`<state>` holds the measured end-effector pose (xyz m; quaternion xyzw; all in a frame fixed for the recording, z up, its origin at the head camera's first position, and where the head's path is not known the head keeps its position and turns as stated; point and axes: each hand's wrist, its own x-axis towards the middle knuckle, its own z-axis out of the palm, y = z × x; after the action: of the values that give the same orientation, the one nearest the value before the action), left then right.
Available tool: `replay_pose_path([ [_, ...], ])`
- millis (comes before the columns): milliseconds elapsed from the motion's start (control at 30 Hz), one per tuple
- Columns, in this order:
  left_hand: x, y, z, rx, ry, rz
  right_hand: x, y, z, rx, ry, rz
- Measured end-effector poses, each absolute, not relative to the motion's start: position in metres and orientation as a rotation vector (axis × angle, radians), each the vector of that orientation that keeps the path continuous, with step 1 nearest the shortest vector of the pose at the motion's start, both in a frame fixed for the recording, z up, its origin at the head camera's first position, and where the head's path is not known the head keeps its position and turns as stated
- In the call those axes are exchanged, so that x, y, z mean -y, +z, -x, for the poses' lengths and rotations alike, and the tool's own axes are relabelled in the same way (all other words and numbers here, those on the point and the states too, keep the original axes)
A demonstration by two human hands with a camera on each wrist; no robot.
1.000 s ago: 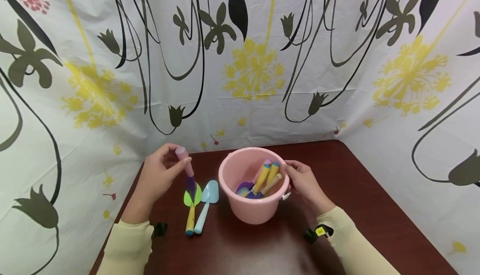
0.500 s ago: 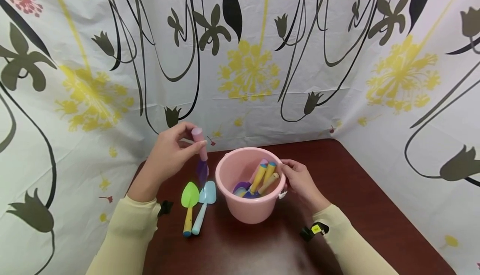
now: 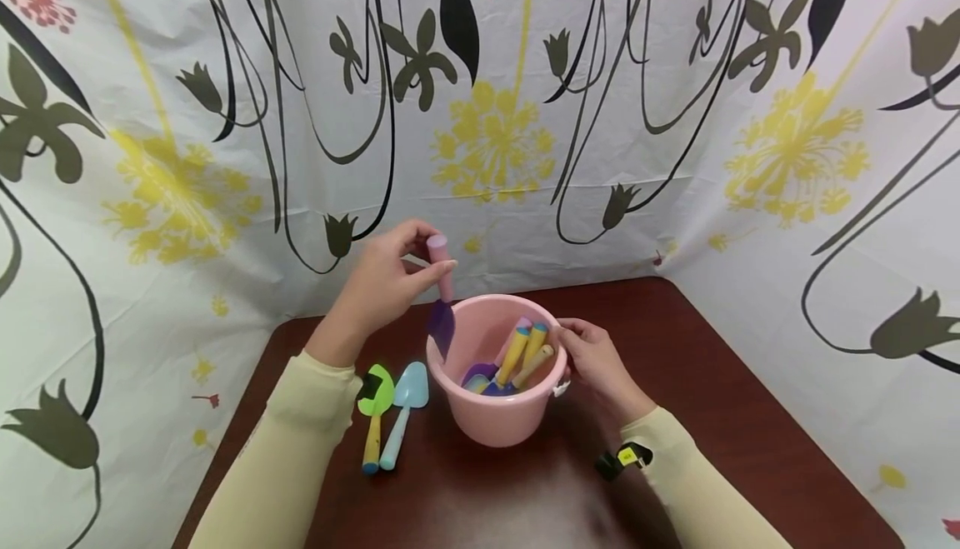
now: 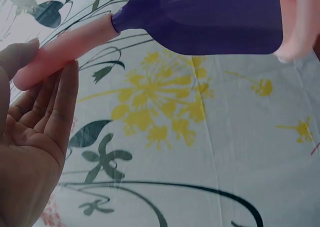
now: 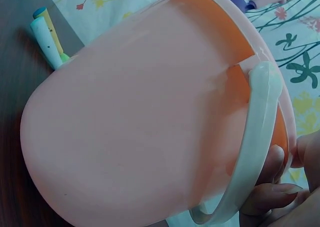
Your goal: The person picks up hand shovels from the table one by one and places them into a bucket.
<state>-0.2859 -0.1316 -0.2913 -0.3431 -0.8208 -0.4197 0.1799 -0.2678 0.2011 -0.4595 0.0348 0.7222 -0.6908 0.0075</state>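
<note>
My left hand point(image 3: 388, 278) pinches the pink handle of a toy shovel point(image 4: 215, 19), its flat purple blade hanging down at the left rim of a pink bucket point(image 3: 498, 422). In the left wrist view the thumb and fingers press on the handle's end. My right hand point(image 3: 600, 359) grips the bucket's right rim, thumb and fingers on either side of it. Inside the bucket lie several toy tools, among them a yellow-handled one point(image 3: 513, 356) and a wooden-handled one point(image 3: 534, 366). A white bucket handle point(image 5: 255, 137) hangs along the side near the right fingers.
Left of the bucket, a green trowel point(image 3: 372, 441) with a yellow handle and a light blue shovel point(image 3: 412, 384) lie side by side on the dark red table point(image 3: 480, 503). A flower-printed curtain point(image 3: 495, 241) stands behind the table and along both sides.
My left hand has carried the purple shovel up and rightward, from over the green trowel to the bucket's left rim. The right hand keeps its grip on the rim.
</note>
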Motion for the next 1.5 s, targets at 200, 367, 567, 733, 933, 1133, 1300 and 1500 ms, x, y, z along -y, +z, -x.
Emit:
replay_pose_path([
  [200,0.114,-0.299,0.297,2.367,-1.147,1.001,-0.201,-0.459,0.269,-2.27,-2.148,-0.111],
  [367,0.101,-0.314,0.305,2.477,-1.063,1.002,-0.201,-0.461,0.269,-2.262,-2.157,-0.122],
  [567,0.09,-0.332,0.312,2.554,-0.937,1.027,-0.201,-0.463,0.269,-2.256,-2.165,-0.121],
  [733,0.088,-0.349,0.315,2.657,-0.947,0.985,-0.201,-0.462,0.268,-2.262,-2.153,-0.123],
  [933,0.084,-0.365,0.321,2.769,-0.9,0.929,-0.2,-0.462,0.268,-2.256,-2.163,-0.131],
  [1133,0.082,-0.374,0.325,2.829,-0.827,0.869,-0.198,-0.463,0.268,-2.254,-2.178,-0.135],
  [1300,0.081,-0.382,0.328,2.894,-0.691,0.879,-0.198,-0.463,0.268,-2.258,-2.178,-0.13],
  [1500,0.08,-0.388,0.33,2.966,-0.626,0.841,-0.198,-0.462,0.267,-2.273,-2.159,-0.139],
])
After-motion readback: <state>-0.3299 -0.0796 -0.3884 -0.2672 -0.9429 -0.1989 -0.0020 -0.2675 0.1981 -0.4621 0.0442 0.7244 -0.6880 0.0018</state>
